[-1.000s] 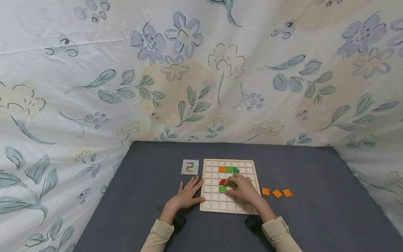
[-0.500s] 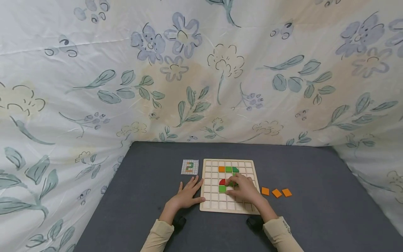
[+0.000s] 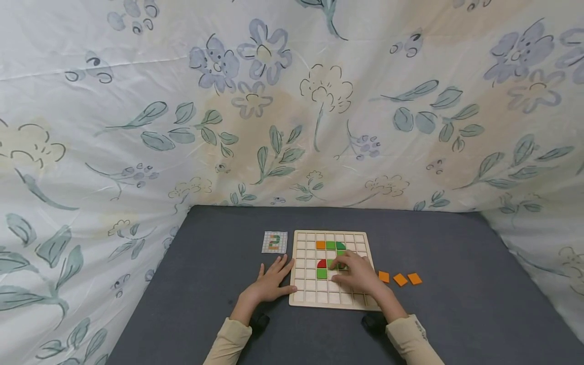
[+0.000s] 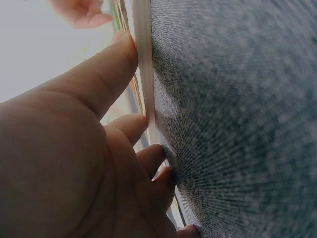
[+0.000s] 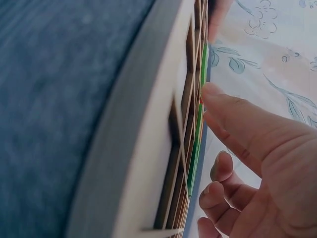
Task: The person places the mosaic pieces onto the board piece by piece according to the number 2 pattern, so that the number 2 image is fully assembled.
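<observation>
A wooden grid board (image 3: 304, 297) lies on the dark table with coloured tiles in some squares. Along its far part are an orange tile (image 3: 321, 245), a green tile (image 3: 330, 245) and a dark green rounded tile (image 3: 340, 246). Nearer sit a red rounded tile (image 3: 322, 263) and a green square (image 3: 321, 274). My right hand (image 3: 360, 274) hovers over the board, thumb and index finger apart beside another green tile (image 3: 330, 263), partly covering the tiles there. My left hand (image 3: 269, 284) lies with fingers spread, thumb and fingertips at the board's left edge (image 4: 143, 64).
Three orange square tiles, among them the rightmost tile (image 3: 414, 278), lie on the table right of the board. A small pattern card (image 3: 275, 242) with a coloured figure is at the board's upper left. A floral curtain (image 3: 283, 111) hangs behind the table.
My right hand has shifted slightly to the right, uncovering more of the green tile beside the red one. The left hand stays at the board's edge.
</observation>
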A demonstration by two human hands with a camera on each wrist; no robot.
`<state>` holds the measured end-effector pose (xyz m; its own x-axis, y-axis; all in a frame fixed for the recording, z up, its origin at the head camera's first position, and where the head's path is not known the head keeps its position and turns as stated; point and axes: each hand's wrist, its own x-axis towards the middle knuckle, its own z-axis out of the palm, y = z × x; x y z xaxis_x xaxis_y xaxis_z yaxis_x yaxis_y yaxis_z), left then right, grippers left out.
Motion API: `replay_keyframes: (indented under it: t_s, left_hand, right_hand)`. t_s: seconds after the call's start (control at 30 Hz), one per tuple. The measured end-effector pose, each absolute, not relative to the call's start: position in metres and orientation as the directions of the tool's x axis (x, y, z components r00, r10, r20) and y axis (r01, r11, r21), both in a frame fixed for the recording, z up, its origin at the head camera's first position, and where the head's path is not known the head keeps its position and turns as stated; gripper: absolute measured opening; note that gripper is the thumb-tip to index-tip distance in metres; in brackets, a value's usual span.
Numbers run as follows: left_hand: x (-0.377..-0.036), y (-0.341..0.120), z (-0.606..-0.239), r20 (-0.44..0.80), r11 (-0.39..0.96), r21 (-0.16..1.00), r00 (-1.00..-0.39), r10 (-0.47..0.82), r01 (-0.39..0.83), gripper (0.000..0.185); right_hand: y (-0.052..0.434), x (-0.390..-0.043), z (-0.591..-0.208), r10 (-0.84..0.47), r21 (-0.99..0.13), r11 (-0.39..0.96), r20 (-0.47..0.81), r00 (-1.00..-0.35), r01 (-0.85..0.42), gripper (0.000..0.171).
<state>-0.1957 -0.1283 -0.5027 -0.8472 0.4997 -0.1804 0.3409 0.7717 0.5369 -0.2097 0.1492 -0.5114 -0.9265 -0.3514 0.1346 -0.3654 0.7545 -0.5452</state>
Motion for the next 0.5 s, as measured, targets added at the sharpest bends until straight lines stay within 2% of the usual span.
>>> replay_keyframes:
  t_s: [0.23,0.5]
  left_hand:
    - [-0.196,-0.129,-0.503,-0.178,0.769,0.538,-0.846,0.502,0.343,0.075]
    - [-0.197,-0.129,-0.506,-0.175,0.766,0.54,-0.844,0.506,0.348,0.075]
  right_hand:
    - [0.159,-0.21,-0.514,-0.364,-0.516,0.756,0.179,-0.914,-0.402,0.022]
    - [0.172,-0.205,-0.512,-0.348,-0.523,0.765,0.156,-0.924,-0.376,0.023]
